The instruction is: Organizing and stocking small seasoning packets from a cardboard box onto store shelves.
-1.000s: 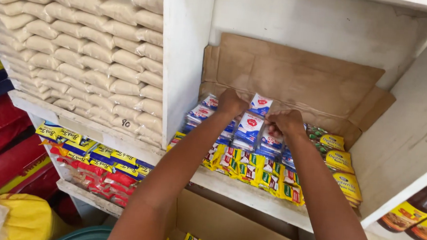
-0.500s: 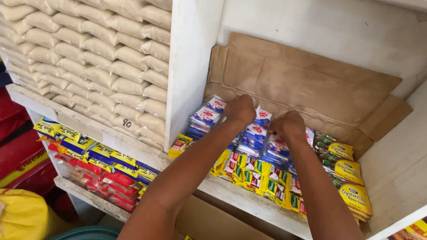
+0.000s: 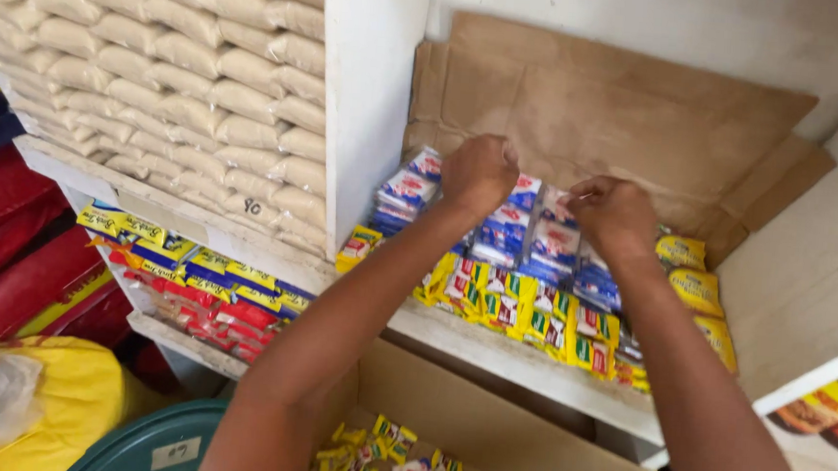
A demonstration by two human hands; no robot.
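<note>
Far left: stacked pale sacks (image 3: 155,70) fill the upper shelf; below them, a row of yellow-and-red packets (image 3: 190,279). Past the white divider (image 3: 370,94), a cardboard-lined shelf (image 3: 644,104). Left hand (image 3: 477,174) rests on the blue-and-white sachets (image 3: 503,234), fingers curled over the far row; grip looks closed, though what it holds I cannot tell. Right hand (image 3: 617,215) just beside it, fingers pinched on the same sachets. Yellow sachets (image 3: 522,307) already line the near edge. Far part of shelf bare. Open carton (image 3: 403,461) below holds loose sachets, seemingly unshelved.
</note>
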